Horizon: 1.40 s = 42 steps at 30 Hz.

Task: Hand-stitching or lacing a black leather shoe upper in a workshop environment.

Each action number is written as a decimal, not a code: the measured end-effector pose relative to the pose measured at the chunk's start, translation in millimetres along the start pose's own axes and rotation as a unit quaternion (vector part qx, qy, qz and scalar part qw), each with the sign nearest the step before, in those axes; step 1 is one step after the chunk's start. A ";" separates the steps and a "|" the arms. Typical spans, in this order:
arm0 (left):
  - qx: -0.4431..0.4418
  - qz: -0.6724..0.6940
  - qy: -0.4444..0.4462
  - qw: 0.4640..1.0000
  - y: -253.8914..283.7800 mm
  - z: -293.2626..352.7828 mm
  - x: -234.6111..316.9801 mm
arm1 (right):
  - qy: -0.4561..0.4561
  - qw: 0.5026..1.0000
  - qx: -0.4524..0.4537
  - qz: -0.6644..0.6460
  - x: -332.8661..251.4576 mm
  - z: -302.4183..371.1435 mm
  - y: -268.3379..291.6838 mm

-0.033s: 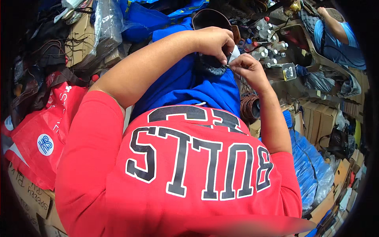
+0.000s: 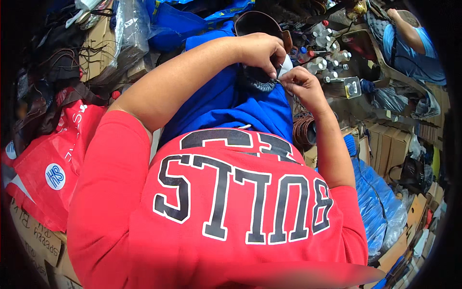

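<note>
A matte red shirt (image 2: 113,216) borders the lap of soft, creased blue cloth (image 2: 207,103). Beyond the lap's left edge slumps a glossy red bag (image 2: 84,127); off its right lie crinkled blue plastic (image 2: 378,200), ridged brown cardboard (image 2: 390,144) and smooth clear bottles (image 2: 332,62). The left grip (image 2: 276,67) curls in — what it holds I cannot tell. The right grip (image 2: 280,82) pinches a dark ribbed piece (image 2: 260,85) near the lap's far right corner.
</note>
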<state>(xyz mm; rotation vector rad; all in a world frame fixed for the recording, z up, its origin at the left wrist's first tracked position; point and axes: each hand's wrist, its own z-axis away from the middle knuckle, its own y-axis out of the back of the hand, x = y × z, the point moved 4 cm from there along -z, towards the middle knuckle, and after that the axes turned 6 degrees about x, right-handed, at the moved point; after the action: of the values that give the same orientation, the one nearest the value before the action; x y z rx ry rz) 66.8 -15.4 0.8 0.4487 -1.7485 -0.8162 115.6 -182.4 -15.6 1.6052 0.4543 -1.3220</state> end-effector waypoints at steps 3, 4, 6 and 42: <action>-0.061 0.108 0.084 0.989 -7.9 2.4 -11.8 | 0.033 0.999 0.023 0.011 -4.7 8.7 -3.8; -0.082 0.120 0.057 0.988 -7.3 3.8 -9.2 | 0.039 0.998 0.037 0.025 -5.8 12.2 -4.6; -0.104 0.132 0.030 0.985 -5.1 5.4 -5.6 | 0.061 0.995 0.060 0.053 -10.8 16.6 -6.1; 0.084 -0.054 0.222 0.970 5.6 88.5 28.5 | -0.182 0.949 -0.039 -0.255 4.7 25.3 10.8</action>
<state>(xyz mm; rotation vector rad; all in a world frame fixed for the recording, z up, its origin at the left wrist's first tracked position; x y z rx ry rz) -25.2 -3.6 9.9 0.7821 -1.3867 -0.5876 112.0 -210.0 -13.6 1.1761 0.7089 -1.9177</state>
